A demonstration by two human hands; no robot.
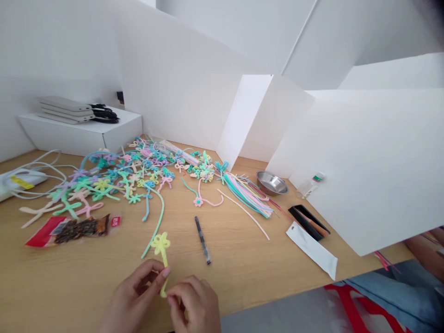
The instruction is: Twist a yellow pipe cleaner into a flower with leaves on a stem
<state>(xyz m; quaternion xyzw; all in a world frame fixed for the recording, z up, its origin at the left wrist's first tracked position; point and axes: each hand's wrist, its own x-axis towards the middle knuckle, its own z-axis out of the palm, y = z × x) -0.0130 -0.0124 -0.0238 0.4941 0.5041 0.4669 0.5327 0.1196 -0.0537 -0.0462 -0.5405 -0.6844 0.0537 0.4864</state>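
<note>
Between the two hands, left hand [133, 296] and right hand [194, 303] each pinch the yellow pipe-cleaner flower [161, 252] stem; a black pen [203, 240] lies just beyond.

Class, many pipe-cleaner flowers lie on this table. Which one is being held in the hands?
The yellow pipe-cleaner flower nearest the camera: its stem is pinched between the left hand and right hand, while the other flowers lie untouched in the pile farther back.

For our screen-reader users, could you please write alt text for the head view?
Two hands, left hand and right hand, pinch the stem of a yellow pipe-cleaner flower over a wooden table. Behind lie a black pen, a heap of pastel pipe-cleaner flowers and a small steel bowl.
</note>
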